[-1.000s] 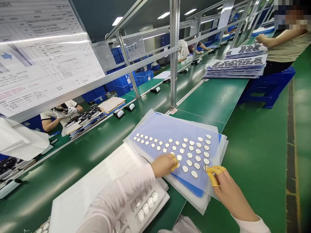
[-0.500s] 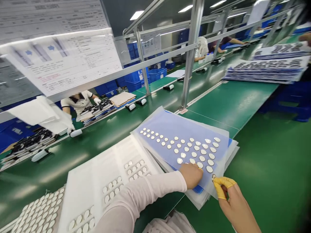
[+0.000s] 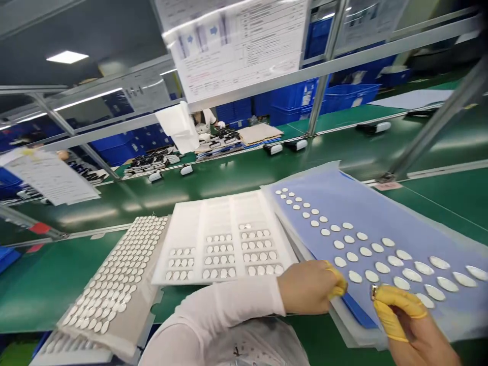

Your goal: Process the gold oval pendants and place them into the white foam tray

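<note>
My right hand (image 3: 414,317), with yellow finger cots on thumb and forefinger, pinches a small shiny-edged piece (image 3: 373,292), seen edge-on. Close by on the left, my left hand (image 3: 312,286) is closed, its fingers curled under; whatever they hold is hidden. Both hands are at the near edge of a translucent blue sheet (image 3: 324,188) bearing rows of white oval pieces (image 3: 365,251) with thin rims. To its left lies a white foam tray (image 3: 183,218) with three columns, partly filled with similar ovals (image 3: 219,248).
At the left, a grey-beige board (image 3: 143,300) carries many close-set ovals. Beyond, a green conveyor belt (image 3: 229,175) holds black-and-white items. Metal posts (image 3: 322,91) and a rail with hanging papers (image 3: 244,56) cross above. Across the belt a person (image 3: 208,118) works beside stacked boards (image 3: 261,133).
My view has turned left, so the tray and board show more fully. The left hand has drawn back from the ovals to the sheet's near edge. The right hand still pinches its small piece.
</note>
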Available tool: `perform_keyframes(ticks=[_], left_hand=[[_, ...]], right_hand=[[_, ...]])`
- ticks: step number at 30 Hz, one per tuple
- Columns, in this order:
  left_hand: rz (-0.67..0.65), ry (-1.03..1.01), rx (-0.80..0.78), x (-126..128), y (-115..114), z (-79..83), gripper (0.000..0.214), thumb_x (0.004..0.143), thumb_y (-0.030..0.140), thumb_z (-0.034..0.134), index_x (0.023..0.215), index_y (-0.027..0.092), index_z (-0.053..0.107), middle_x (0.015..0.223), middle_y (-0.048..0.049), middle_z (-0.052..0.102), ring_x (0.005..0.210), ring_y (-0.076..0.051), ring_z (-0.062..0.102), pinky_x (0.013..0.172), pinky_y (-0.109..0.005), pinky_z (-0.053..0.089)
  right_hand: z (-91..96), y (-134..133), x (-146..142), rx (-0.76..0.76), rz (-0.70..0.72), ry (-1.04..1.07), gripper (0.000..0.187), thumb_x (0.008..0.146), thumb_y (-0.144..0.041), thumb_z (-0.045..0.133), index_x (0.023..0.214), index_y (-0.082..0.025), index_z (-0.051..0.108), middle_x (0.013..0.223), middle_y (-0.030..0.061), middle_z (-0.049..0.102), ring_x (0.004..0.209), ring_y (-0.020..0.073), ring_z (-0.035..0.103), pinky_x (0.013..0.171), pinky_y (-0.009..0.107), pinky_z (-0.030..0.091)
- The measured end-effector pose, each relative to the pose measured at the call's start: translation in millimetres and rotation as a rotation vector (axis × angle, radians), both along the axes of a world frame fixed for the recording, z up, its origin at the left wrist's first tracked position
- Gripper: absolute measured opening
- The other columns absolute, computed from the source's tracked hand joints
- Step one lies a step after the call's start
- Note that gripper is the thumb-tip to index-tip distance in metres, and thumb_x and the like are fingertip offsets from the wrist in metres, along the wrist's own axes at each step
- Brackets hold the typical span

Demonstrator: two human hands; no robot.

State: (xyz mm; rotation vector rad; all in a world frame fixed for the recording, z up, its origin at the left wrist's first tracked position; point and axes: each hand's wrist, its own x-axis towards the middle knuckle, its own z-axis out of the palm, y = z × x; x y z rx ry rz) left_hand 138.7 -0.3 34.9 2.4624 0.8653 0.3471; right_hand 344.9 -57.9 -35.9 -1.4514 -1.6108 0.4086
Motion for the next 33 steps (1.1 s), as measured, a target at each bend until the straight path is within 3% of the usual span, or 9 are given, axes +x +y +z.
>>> perform_keyframes(ticks=[2, 5, 8, 11, 17, 22, 25, 29, 33], left_hand=[[0.174, -0.196, -0.14, -41.4, -23.6, 9.1, 0.014, 0.086, 0.007, 0.05, 0.08, 0.02, 0.053, 0.089, -0.0053, 0.063, 0.09, -0.02, 0.06, 0.075, -0.03, 0.049], [0.419, -0.515, -0.268, -88.4, -60.3, 11.4, 0.008, 0.091, 0.014, 0.049, 0.087, 0.02, 0.051, 0.088, -0.0043, 0.059, 0.081, -0.016, 0.055, 0.075, -0.03, 0.047], [0.51, -0.724, -0.315, -111.5, -85.6, 7.1, 0.012, 0.097, 0.028, 0.05, 0.088, 0.02, 0.05, 0.085, -0.0032, 0.054, 0.076, -0.015, 0.05, 0.074, -0.031, 0.044], [0.529, -0.824, -0.282, -119.1, -94.1, 4.8, 0.025, 0.1, 0.041, 0.048, 0.087, 0.02, 0.049, 0.084, -0.0035, 0.051, 0.077, -0.016, 0.048, 0.075, -0.032, 0.043], [0.478, -0.838, -0.116, -126.2, -86.2, 2.6, 0.026, 0.102, 0.044, 0.045, 0.091, 0.021, 0.052, 0.085, -0.0036, 0.051, 0.079, -0.017, 0.049, 0.076, -0.033, 0.043], [0.488, -0.854, -0.17, -134.3, -72.7, -3.5, 0.018, 0.102, 0.038, 0.049, 0.093, 0.023, 0.054, 0.088, -0.0036, 0.052, 0.083, -0.017, 0.051, 0.079, -0.034, 0.045], [0.503, -0.839, -0.188, -139.9, -60.8, -1.2, 0.015, 0.1, 0.037, 0.052, 0.094, 0.024, 0.057, 0.099, -0.0055, 0.052, 0.095, -0.019, 0.053, 0.09, -0.038, 0.047], [0.418, -0.809, -0.221, -146.6, -43.4, 6.7, 0.012, 0.097, 0.037, 0.06, 0.099, 0.026, 0.057, 0.117, -0.0078, 0.053, 0.109, -0.021, 0.056, 0.1, -0.043, 0.047], [0.401, -0.81, -0.175, -148.7, -29.3, 8.3, 0.011, 0.096, 0.035, 0.063, 0.098, 0.026, 0.057, 0.113, -0.0065, 0.061, 0.106, -0.02, 0.06, 0.096, -0.041, 0.05]], right_hand=[[6.5, 7.2, -20.1, 0.005, 0.111, 0.063, 0.022, 0.097, -0.048, 0.047, 0.103, -0.028, 0.055, 0.104, 0.0121, 0.062, 0.094, 0.0316, 0.065, 0.081, 0.049, 0.057], [17.0, 10.6, -63.8, 0.068, 0.348, 0.158, 0.017, 0.099, -0.043, 0.05, 0.1, -0.027, 0.057, 0.099, 0.0074, 0.061, 0.089, 0.025, 0.064, 0.077, 0.04, 0.059], [24.5, 6.8, -109.6, 0.105, 0.56, 0.29, 0.011, 0.101, -0.034, 0.05, 0.097, -0.027, 0.058, 0.092, 0.0059, 0.059, 0.083, 0.0215, 0.061, 0.071, 0.033, 0.057], [29.4, 3.2, -140.6, 0.117, 0.647, 0.352, 0.01, 0.101, -0.027, 0.049, 0.096, -0.027, 0.057, 0.088, 0.0047, 0.056, 0.081, 0.0211, 0.057, 0.071, 0.033, 0.053], [39.9, 7.8, -157.3, 0.06, 0.774, 0.295, 0.011, 0.102, -0.023, 0.044, 0.101, -0.027, 0.054, 0.09, 0.0042, 0.053, 0.081, 0.0208, 0.053, 0.07, 0.033, 0.049], [52.2, 15.7, -165.2, 0.103, 0.727, 0.271, 0.013, 0.104, -0.025, 0.042, 0.1, -0.027, 0.054, 0.088, 0.0043, 0.054, 0.078, 0.0206, 0.054, 0.067, 0.033, 0.05], [56.9, 24.0, -169.4, 0.114, 0.724, 0.262, 0.014, 0.104, -0.027, 0.041, 0.098, -0.027, 0.053, 0.085, 0.004, 0.053, 0.075, 0.0208, 0.053, 0.065, 0.033, 0.05], [53.9, 35.8, -170.5, 0.034, 0.724, 0.295, 0.013, 0.104, -0.027, 0.041, 0.096, -0.028, 0.051, 0.087, 0.0038, 0.048, 0.077, 0.0208, 0.05, 0.065, 0.033, 0.049], [47.2, 44.9, -170.9, -0.059, 0.732, 0.356, 0.012, 0.103, -0.025, 0.042, 0.096, -0.028, 0.051, 0.092, 0.0039, 0.044, 0.081, 0.0211, 0.048, 0.071, 0.035, 0.049]])
